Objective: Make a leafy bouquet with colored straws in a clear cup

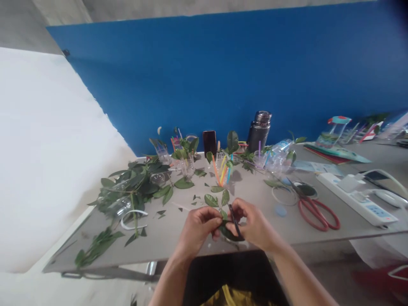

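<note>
Head view: a person's left hand point(198, 231) and right hand point(251, 223) meet just above the near edge of a grey counter point(178, 255), closing around a leafy sprig point(217, 200). The left fingers curl tightly round the sprig's lower part, apparently to steady it, while the right fingers pinch a slim dark stick point(234, 219) (possibly a black straw; the hands hide its lower end) against the leaves. Lifting the work off the counter seems to give both hands room to turn it. Red-handled scissors point(318, 216) lie to the right, their loops toward the person, seemingly left within easy reach. Farther back, a clear plastic container point(225, 176) holds coloured straws near a steel vacuum flask point(259, 131), and a heap of leafy branches point(130, 187) sits off to the left, perhaps as a ready supply, below a blue wall point(223, 76).
</note>
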Demonstrator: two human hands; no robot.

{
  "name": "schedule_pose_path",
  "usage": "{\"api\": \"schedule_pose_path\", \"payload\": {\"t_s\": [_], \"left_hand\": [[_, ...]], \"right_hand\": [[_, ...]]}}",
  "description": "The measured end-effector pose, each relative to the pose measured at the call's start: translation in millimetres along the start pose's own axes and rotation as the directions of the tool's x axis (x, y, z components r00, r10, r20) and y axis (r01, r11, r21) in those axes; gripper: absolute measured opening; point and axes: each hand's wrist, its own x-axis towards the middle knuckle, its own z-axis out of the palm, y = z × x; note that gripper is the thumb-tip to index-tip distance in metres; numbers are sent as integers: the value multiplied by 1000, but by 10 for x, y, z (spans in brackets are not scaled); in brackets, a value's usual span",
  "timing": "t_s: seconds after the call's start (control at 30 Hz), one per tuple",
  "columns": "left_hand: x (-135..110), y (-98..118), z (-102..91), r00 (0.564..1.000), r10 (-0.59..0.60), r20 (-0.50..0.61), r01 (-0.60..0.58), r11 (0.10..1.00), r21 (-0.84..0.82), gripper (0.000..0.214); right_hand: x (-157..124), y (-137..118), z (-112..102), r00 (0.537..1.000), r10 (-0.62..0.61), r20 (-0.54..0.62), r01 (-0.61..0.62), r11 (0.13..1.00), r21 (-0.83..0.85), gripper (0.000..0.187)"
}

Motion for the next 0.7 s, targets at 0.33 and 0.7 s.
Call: {"api": "schedule_pose_path", "payload": {"t_s": [0.33, 0.7], "left_hand": [[13, -133, 145, 998, 10, -54, -12, 999, -34, 28], [68, -149, 87, 845, 191, -499, -301, 942, -149, 37]], "right_hand": [[81, -94, -63, 956, 130, -264, -84, 980, 179, 23], [33, 31, -53, 933, 162, -322, -23, 918, 395, 47]]}}
